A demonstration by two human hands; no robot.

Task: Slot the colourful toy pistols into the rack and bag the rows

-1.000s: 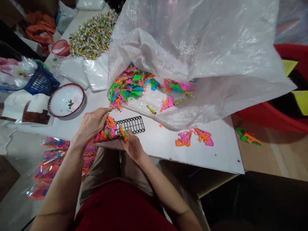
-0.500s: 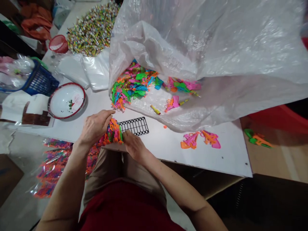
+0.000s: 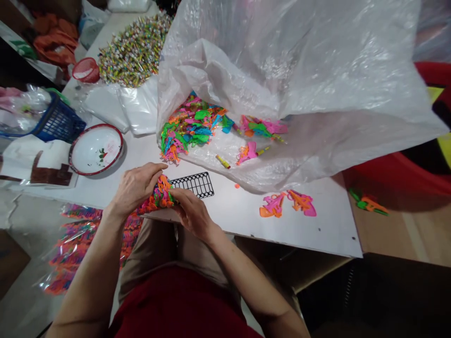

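My left hand [image 3: 136,188] curls around the left side of a packed row of small plastic toy guns [image 3: 162,190], orange, pink and green, near the table's front edge. Against the right end of that row, my right hand [image 3: 193,212] presses with bent fingers; its fingertips are partly hidden. The row stands over a black plastic grid rack [image 3: 197,184], whose bare right part sticks out beyond my right fingers. Two loose pink and orange clusters of toy guns [image 3: 273,205] lie to the right on the white table.
Behind my hands, a big clear plastic bag [image 3: 282,164] spills a heap of toy guns [image 3: 192,122]. An enamel basin [image 3: 96,149], blue basket [image 3: 65,119] and clear bags [image 3: 139,110] are left. A pile of small tubes [image 3: 136,51] lies farther back. Filled packs [image 3: 79,253] sit below the table.
My right hand has shifted slightly up and left at the right end of the row, its fingers higher against the toy guns. The left hand keeps its hold. The view has turned slightly.
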